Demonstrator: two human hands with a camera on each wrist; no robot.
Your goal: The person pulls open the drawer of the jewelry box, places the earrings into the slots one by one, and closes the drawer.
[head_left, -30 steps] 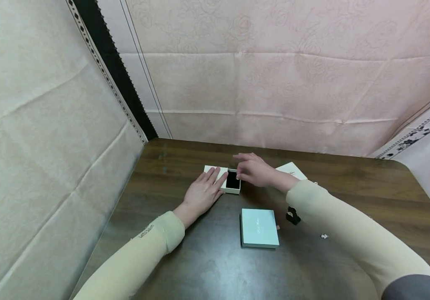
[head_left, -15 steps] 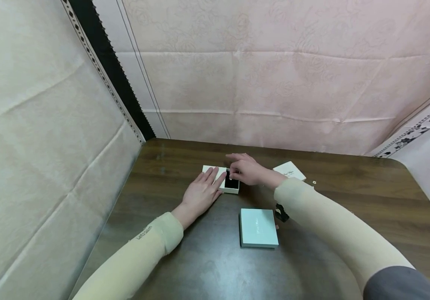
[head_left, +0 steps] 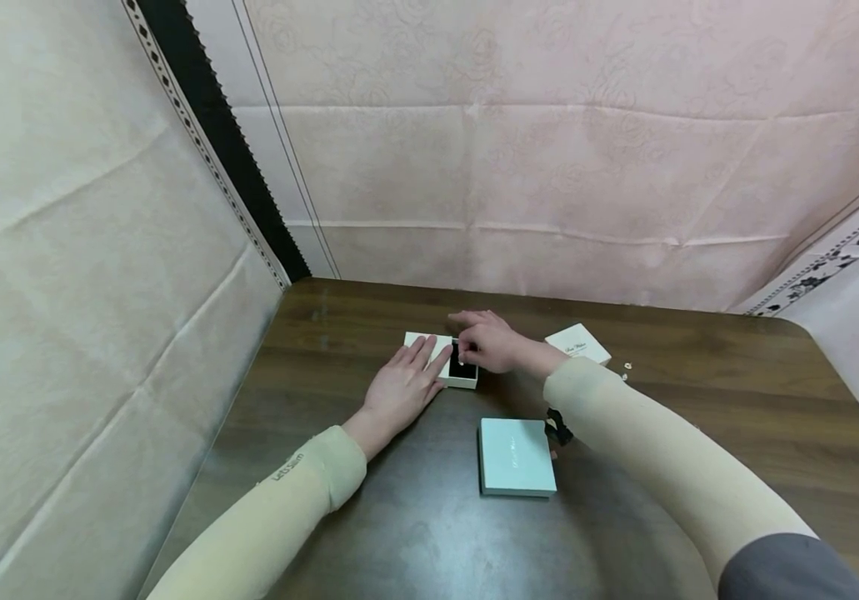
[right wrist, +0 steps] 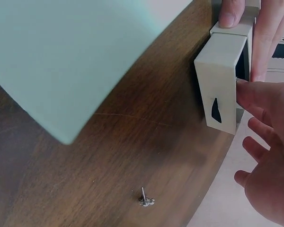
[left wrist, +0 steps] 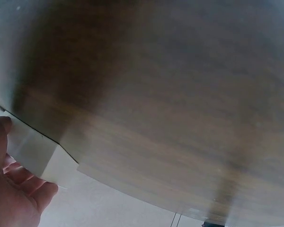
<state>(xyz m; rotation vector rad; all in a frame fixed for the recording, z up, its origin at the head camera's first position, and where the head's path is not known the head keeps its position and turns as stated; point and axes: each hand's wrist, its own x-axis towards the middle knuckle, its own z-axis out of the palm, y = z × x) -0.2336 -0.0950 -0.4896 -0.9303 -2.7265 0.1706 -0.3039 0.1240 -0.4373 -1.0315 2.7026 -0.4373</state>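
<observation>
On the dark wooden table a small white jewelry box (head_left: 462, 383) lies with its black-lined drawer (right wrist: 217, 71) part way out of the sleeve. My left hand (head_left: 404, 387) holds the sleeve down, fingers spread over its top and thumb against the near side. Thumb and forefinger of my right hand (head_left: 491, 343) pinch a tiny shiny earring at the black lining; most of it is hidden behind the fingertips. The other right fingers stay loosely bent. Below the hand, in the right wrist view, a silvery stud earring (right wrist: 146, 201) rests on the table with its post up.
A flat pale teal box (head_left: 516, 458) lies in front of the hands. Behind the right forearm is a white printed card (head_left: 579, 342), with small light-coloured bits (head_left: 627, 366) beside it. Cloth walls (head_left: 571, 167) stand along the table's back and left edges.
My right hand has moved left and in over the drawer, bringing the earring to the black lining. The left hand has stayed on the jewelry box.
</observation>
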